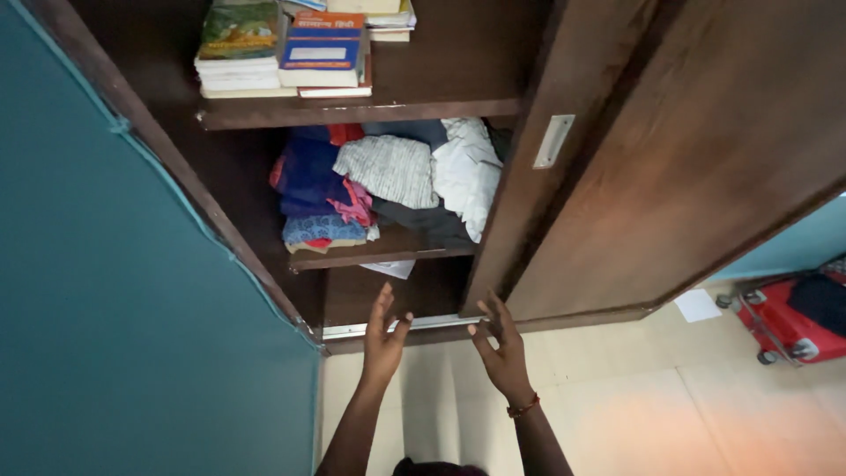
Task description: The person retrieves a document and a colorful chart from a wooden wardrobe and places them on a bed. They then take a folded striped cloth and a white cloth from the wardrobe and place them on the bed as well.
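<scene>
A dark wooden wardrobe (617, 176) stands before me with its left side uncovered. My left hand (384, 330) is raised near the bottom rail, fingers spread, holding nothing. My right hand (500, 344), a red thread at its wrist, is also spread and reaches toward the lower corner of the sliding door (529, 220); whether it touches the door is unclear. A middle shelf (379, 256) carries a heap of folded and crumpled clothes (388, 181) in blue, grey, white and pink. The shelf above holds stacks of books (291, 48).
A teal wall (115, 308) runs along the left. A metal track (388, 328) lines the wardrobe's base. On the pale tiled floor (661, 405) at right lie a white sheet of paper (696, 305) and a red wheeled suitcase (784, 322).
</scene>
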